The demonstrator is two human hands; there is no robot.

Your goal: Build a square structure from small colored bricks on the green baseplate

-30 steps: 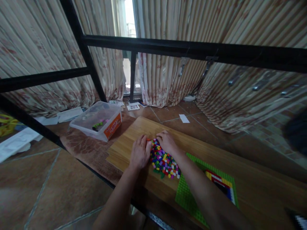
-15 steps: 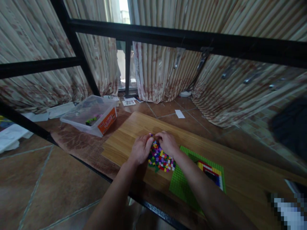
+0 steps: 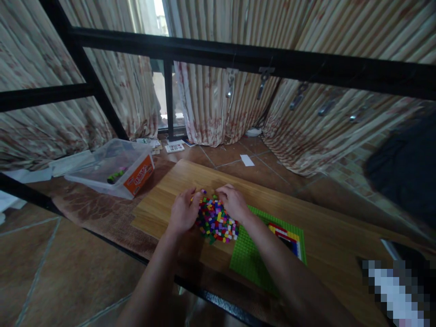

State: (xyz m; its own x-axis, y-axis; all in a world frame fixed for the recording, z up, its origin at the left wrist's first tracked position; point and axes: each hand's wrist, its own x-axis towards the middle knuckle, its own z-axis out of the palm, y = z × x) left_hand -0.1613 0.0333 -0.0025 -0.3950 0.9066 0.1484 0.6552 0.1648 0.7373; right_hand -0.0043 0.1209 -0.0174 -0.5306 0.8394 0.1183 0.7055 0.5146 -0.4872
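Note:
A pile of small many-coloured bricks (image 3: 215, 221) lies on a wooden board (image 3: 163, 200). My left hand (image 3: 182, 211) rests at the pile's left edge, fingers curled onto the bricks. My right hand (image 3: 230, 203) sits on the pile's far right side, fingers bent down among the bricks. What either hand pinches is too small to see. A green baseplate (image 3: 250, 259) lies to the right of the pile, with a red, yellow, white and blue brick frame (image 3: 288, 236) built on it.
A clear plastic box (image 3: 112, 168) with an orange label stands to the left on a brown mat (image 3: 98, 209). Black metal bars (image 3: 238, 56) cross in front of striped curtains. Papers lie on the tiled floor. A dark object (image 3: 405, 172) sits at the right.
The view has swung right and down, so everything sits further left in the picture. Both hands stay on the brick pile, and the left fingers have spread slightly.

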